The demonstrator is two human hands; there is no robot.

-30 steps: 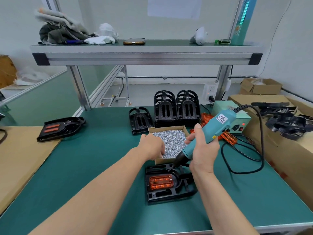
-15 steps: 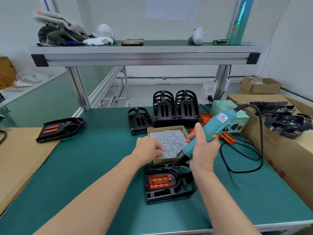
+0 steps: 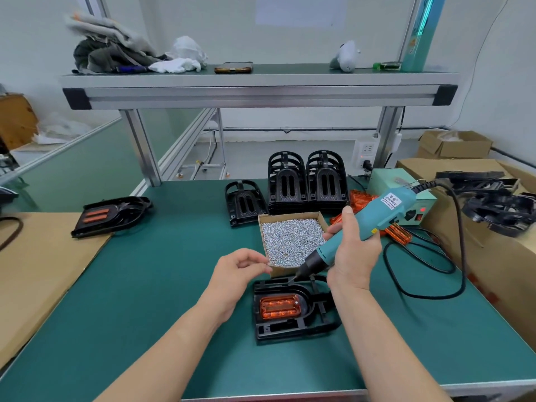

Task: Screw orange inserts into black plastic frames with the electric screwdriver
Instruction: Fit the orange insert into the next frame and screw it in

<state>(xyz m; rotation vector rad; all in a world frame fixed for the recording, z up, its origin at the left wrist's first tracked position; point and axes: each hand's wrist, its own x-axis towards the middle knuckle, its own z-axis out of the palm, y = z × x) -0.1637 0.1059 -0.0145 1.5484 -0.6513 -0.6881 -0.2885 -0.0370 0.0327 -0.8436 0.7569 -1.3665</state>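
Note:
A black plastic frame (image 3: 293, 326) lies on the green mat in front of me with an orange insert (image 3: 279, 307) seated in it. My right hand (image 3: 352, 253) grips the teal electric screwdriver (image 3: 365, 227), tilted, its bit tip hanging just above the frame's far edge. My left hand (image 3: 237, 274) hovers left of the cardboard screw box (image 3: 293, 239), fingers curled with fingertips pinched together; a screw between them is too small to make out.
Stacked black frames (image 3: 307, 184) stand behind the screw box, with loose orange inserts (image 3: 400, 233) and a green power unit (image 3: 406, 195) to the right. One assembled frame (image 3: 110, 216) lies far left. The tool's black cable (image 3: 429, 274) loops on the mat at right. Cardboard boxes line the right edge.
My left hand has drawn back out of the screw box toward me and to the left, fingertips now pinched. The right hand and screwdriver have barely moved.

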